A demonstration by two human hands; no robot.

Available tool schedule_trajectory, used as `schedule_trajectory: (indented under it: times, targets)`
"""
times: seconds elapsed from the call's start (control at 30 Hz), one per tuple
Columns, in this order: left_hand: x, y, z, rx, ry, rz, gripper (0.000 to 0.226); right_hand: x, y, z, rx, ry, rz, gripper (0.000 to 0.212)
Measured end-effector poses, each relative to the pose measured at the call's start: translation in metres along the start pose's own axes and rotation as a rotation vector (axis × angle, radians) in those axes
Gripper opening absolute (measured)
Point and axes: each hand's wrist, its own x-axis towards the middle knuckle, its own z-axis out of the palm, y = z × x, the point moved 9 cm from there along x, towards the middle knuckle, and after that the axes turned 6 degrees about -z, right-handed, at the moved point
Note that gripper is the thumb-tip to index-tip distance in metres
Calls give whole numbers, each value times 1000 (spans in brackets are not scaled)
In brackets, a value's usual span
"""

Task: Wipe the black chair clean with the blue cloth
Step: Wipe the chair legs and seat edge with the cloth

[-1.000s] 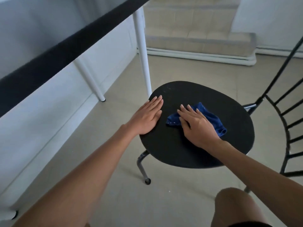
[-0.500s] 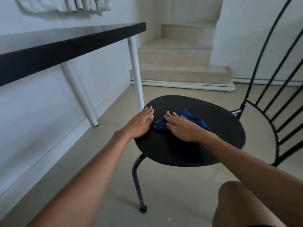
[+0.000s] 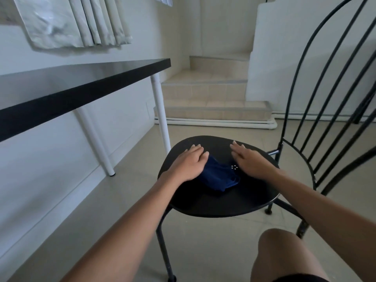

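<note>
Blue cloth (image 3: pixel 218 178) now under left hand (image 3: pixel 188 164), right hand (image 3: pixel 251 160) off

left hand (image 3: pixel 188 164) on blue cloth (image 3: pixel 218 177), black chair (image 3: pixel 234 202)

Round black chair seat (image 3: pixel 240 202) near half bare, open to reach. Crumpled blue cloth (image 3: pixel 218 178) sits mid-seat between left hand (image 3: pixel 188 162) and right hand (image 3: pixel 251 161), both flat on it. Curved black metal backrest bars (image 3: pixel 317 110) wall off the right side. Black tabletop on white legs (image 3: pixel 81 84) crowds the left; floor gap between it and seat.
</note>
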Motion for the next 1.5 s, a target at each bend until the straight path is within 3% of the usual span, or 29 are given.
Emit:
schedule_trajectory:
  times: [0.2, 0.37, 0.5, 0.7, 0.83, 1.07, 1.3, 1.4, 1.5]
  targets:
    - [5, 17, 34, 121, -83, -3, 75, 1, 27, 23, -296, -18, 24, 54]
    - [1, 5, 39, 202, -122, 105, 61, 7, 22, 19, -337, 28, 49, 52]
    - [-11, -24, 22, 239, -120, 73, 56, 18, -5, 28, -366, -6, -16, 53]
    - [-30, -68, -8, 135, 3, -31, 47, 36, -49, 62, -252, -75, -77, 53]
    - [-48, -71, -5, 29, 1, -68, 47, 33, -50, 76, -275, -63, -37, 54]
    - [-103, -75, 4, -193, 147, -61, 44, 35, -63, 84, -322, -70, -33, 56]
    - [-64, -59, 0, 54, -104, -84, 66, 30, -81, 95, -334, -102, -101, 55]
    - [-74, -64, 1, 15, -31, -41, 58, 29, -80, 92, -284, -92, -81, 54]
    - [-107, -79, 8, -230, 161, -7, 50, 28, -85, 94, -282, -76, -68, 54]
